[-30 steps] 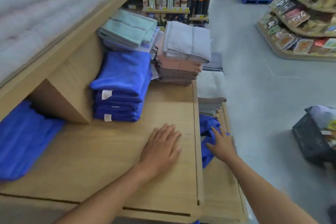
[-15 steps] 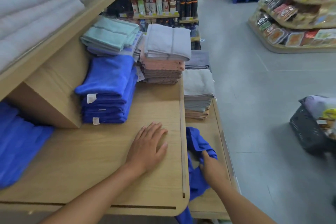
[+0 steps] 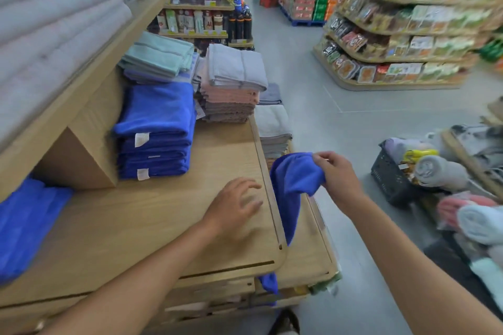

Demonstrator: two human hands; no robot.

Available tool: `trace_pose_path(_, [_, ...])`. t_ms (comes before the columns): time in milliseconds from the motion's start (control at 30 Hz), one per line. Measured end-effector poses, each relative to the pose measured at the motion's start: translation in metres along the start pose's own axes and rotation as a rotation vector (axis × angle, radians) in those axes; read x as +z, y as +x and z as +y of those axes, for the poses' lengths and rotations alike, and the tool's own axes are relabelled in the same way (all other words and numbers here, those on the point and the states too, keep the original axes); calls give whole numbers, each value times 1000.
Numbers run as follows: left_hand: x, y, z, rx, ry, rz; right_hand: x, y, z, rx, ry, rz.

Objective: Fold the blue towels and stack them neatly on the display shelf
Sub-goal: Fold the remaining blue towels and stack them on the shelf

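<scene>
In the head view, your right hand (image 3: 337,174) pinches a crumpled blue towel (image 3: 294,187), which hangs limp past the display shelf (image 3: 136,226) edge. Your left hand (image 3: 234,204), fingers spread, is on or just above the shelf, beside the towel. Beyond it stands a stack of folded blue towels (image 3: 155,130). Right of your right hand, a black basket (image 3: 389,179) holds rolled towels (image 3: 435,171).

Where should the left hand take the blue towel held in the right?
Probably its top edge, beside the right hand, reached from the left by the left hand: the blue towel hangs limp from one pinch, so a second grip would spread it.
</scene>
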State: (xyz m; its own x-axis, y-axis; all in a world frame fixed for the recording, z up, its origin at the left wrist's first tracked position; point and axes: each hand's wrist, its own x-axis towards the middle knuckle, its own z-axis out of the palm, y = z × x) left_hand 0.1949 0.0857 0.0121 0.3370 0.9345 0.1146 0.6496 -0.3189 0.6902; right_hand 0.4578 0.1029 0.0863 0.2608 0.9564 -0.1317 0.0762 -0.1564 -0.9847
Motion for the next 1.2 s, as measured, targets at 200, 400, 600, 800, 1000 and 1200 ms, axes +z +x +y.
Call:
trace_pose_path(200, [-57,-4,89,67,-686,-144,48,-62,-147,-283,294,-149])
trace_pose_path(400, [-165,-5,128,9,-1477,-101,91,-108,-222,-748,79,-32])
trace_pose_path(600, [-167,-57,66,-343,-1597,-200,114,-132,-109,-631,-312,-71])
trace_pose_path(800, [-103,-151,-24,-762,-1355,-107,126,-162,28,-95,-776,-417])
trace_pose_path(1000, [-97,-175,-48,-833,-1297,-66,156,-148,51,44,-377,-151])
trace_pose_path(1200, [-108,-183,-52,-398,-525,-183,165,-136,50,293,-266,-207])
